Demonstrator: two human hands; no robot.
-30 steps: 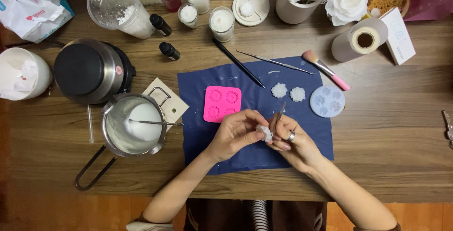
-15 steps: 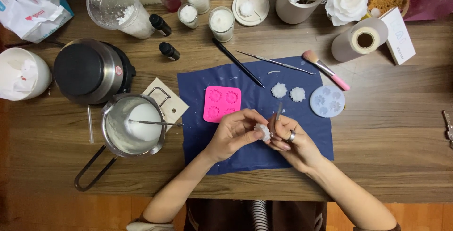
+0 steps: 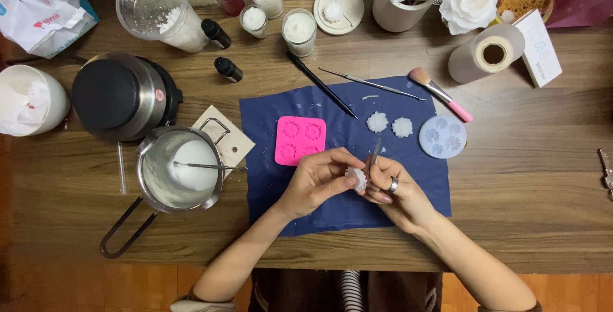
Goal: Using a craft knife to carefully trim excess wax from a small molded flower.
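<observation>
I see the small white wax flower (image 3: 355, 177) pinched in the fingertips of my left hand (image 3: 317, 182), held just above the blue cloth (image 3: 268, 178) in the lower middle of the frame. My right hand (image 3: 394, 191) is closed around a thin metal tool (image 3: 373, 155), its tip rising toward the upper part of the cloth, and it touches the flower from the right side. So the piece sits between both hands, gripped by the left and met by the right.

I judge the flower light, stiff and brittle, its scalloped edge liable to chip or crumble under pressure, and probably a little slick. It is best held by its flat faces or thicker middle, gently, not by the petal tips.

Two more white flowers (image 3: 389, 124) lie on the cloth above the hands, with a pink mould (image 3: 300, 140) to their left and a round pale blue mould (image 3: 442, 136) to their right. A metal pot (image 3: 182, 170) with white contents stands on the wooden counter (image 3: 523, 191) at the left.
</observation>
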